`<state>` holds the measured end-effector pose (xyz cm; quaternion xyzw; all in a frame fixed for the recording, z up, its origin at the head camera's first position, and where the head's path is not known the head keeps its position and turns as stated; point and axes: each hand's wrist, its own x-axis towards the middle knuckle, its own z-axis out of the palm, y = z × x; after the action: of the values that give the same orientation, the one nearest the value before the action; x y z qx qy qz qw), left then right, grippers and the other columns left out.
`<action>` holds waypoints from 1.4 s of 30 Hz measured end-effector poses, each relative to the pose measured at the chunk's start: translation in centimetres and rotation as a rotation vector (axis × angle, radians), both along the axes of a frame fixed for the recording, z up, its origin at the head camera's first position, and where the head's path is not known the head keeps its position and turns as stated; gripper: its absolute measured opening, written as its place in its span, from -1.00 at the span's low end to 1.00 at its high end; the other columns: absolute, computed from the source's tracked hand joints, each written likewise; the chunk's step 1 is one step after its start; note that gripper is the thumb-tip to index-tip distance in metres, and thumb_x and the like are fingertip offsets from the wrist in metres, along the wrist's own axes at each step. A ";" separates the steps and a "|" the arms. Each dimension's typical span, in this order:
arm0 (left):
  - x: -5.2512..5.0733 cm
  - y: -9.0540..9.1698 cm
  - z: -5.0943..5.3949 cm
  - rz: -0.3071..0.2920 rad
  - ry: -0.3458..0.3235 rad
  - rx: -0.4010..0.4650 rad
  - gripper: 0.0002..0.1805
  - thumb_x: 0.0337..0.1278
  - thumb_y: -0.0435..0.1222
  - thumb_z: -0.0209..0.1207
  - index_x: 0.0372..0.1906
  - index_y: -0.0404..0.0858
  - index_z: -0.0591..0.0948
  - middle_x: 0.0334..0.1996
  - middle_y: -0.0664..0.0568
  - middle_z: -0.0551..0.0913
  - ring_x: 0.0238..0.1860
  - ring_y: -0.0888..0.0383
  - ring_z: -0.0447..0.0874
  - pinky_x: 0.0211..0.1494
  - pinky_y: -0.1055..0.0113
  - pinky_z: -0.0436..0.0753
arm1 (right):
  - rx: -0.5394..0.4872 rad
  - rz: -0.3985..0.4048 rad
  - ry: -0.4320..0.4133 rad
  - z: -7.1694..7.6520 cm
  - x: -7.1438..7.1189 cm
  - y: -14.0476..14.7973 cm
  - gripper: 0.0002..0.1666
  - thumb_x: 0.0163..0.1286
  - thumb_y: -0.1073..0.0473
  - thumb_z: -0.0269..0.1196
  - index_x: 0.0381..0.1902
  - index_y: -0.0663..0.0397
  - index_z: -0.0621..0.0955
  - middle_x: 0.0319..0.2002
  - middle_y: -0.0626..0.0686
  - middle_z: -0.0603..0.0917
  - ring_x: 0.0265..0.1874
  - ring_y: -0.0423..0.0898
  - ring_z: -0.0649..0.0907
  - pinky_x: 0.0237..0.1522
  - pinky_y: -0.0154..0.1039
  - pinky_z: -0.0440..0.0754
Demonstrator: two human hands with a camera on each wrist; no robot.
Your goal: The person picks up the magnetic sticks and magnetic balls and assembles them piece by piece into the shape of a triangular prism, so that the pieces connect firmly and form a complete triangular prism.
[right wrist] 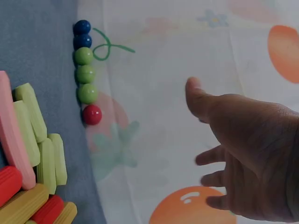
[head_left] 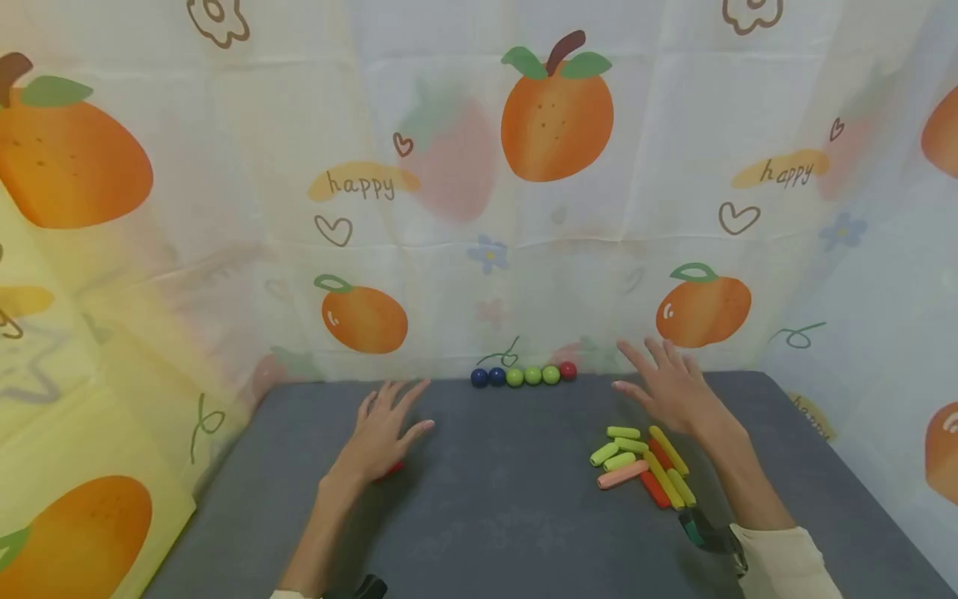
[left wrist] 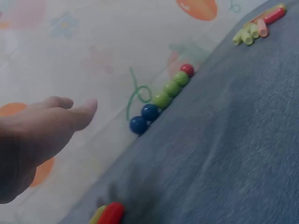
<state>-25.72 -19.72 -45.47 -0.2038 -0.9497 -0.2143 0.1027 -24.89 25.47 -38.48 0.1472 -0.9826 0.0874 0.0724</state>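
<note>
Already, glossy blue-green-red balls (head_left: 532, 376) align at the bench's (head_left: 509, 474) far edge; multicoloured sticks (head_left: 659, 476) remain heaped; both spread hands (head_left: 382, 435) (head_left: 675, 394) hold nothing.

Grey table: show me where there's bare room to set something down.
The widest bare patch of the grey table is the middle, between the left hand and the stick pile, before the row of balls. Another strip lies between the right forearm and the table's right edge. It is crowded at the pile; a red piece lies near the left hand.
</note>
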 end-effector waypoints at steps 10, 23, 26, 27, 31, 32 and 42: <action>-4.2 4.2 -1.5 -0.038 0.041 -0.021 -0.59 0.55 -0.18 0.16 0.34 -0.23 0.60 0.31 -0.15 0.63 0.32 -0.16 0.62 0.41 -0.18 0.51 | 0.083 0.077 -0.198 -1.3 4.2 0.2 -0.33 0.50 -0.11 0.30 0.35 0.25 0.55 0.17 0.36 0.64 0.09 0.34 0.66 0.10 0.35 0.61; -9.3 6.7 -4.7 -0.069 -0.130 -0.144 -0.40 0.60 -0.32 0.05 0.61 -0.24 0.26 0.62 -0.25 0.20 0.59 -0.30 0.23 0.36 -0.36 0.48 | 0.059 0.075 -0.351 -6.5 7.6 -0.7 -0.58 0.31 -0.04 0.48 -0.49 0.03 0.51 -0.47 -0.01 0.44 -0.43 -0.04 0.42 -0.31 -0.05 0.40; -9.4 7.0 -5.2 -0.041 -0.111 -0.181 -0.37 0.56 -0.30 0.12 0.61 -0.18 0.28 0.60 -0.21 0.26 0.56 -0.27 0.30 0.31 -0.39 0.50 | 0.032 0.086 -0.353 -6.5 7.9 -0.7 -0.61 0.28 -0.01 0.51 -0.40 0.05 0.54 -0.46 -0.03 0.43 -0.45 -0.08 0.39 -0.35 -0.12 0.36; -9.3 7.2 -5.1 -0.031 -0.085 -0.183 -0.41 0.53 -0.30 0.16 0.56 -0.21 0.35 0.53 -0.22 0.36 0.50 -0.26 0.39 0.27 -0.37 0.54 | 0.022 0.088 -0.355 -6.5 8.0 -0.7 -0.63 0.27 -0.01 0.51 -0.36 0.04 0.55 -0.46 -0.04 0.42 -0.47 -0.10 0.38 -0.37 -0.16 0.33; -8.5 7.7 -4.6 0.011 0.012 -0.167 -0.59 0.41 -0.23 0.30 0.25 -0.28 0.57 0.13 -0.23 0.63 0.17 -0.21 0.65 0.12 -0.23 0.62 | 0.014 0.080 -0.334 -6.7 8.3 -0.4 -0.62 0.28 -0.03 0.51 -0.22 0.01 0.55 -0.47 -0.08 0.39 -0.50 -0.14 0.36 -0.41 -0.21 0.28; -8.4 7.9 -4.6 0.016 0.038 -0.174 -0.62 0.38 -0.20 0.33 0.17 -0.28 0.60 0.05 -0.21 0.66 0.10 -0.19 0.67 0.08 -0.20 0.63 | 0.014 0.078 -0.324 -6.8 8.4 -0.4 -0.60 0.28 -0.03 0.51 -0.19 0.02 0.55 -0.48 -0.09 0.40 -0.51 -0.15 0.36 -0.42 -0.22 0.29; -3.6 8.8 -5.6 -0.086 0.061 -0.068 -0.63 0.27 -0.13 0.42 0.06 -0.21 0.67 -0.14 -0.09 0.67 -0.16 -0.04 0.70 -0.08 -0.05 0.68 | 0.020 0.147 -0.336 -7.5 8.2 -0.2 -0.59 0.25 0.18 0.53 -0.08 -0.03 0.53 -0.41 -0.16 0.51 -0.42 -0.19 0.47 -0.31 -0.20 0.53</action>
<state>-29.37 -10.95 -51.12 -0.2540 -0.9434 -0.1797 0.1151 -16.65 25.24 -46.00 0.2026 -0.9683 0.1062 -0.1006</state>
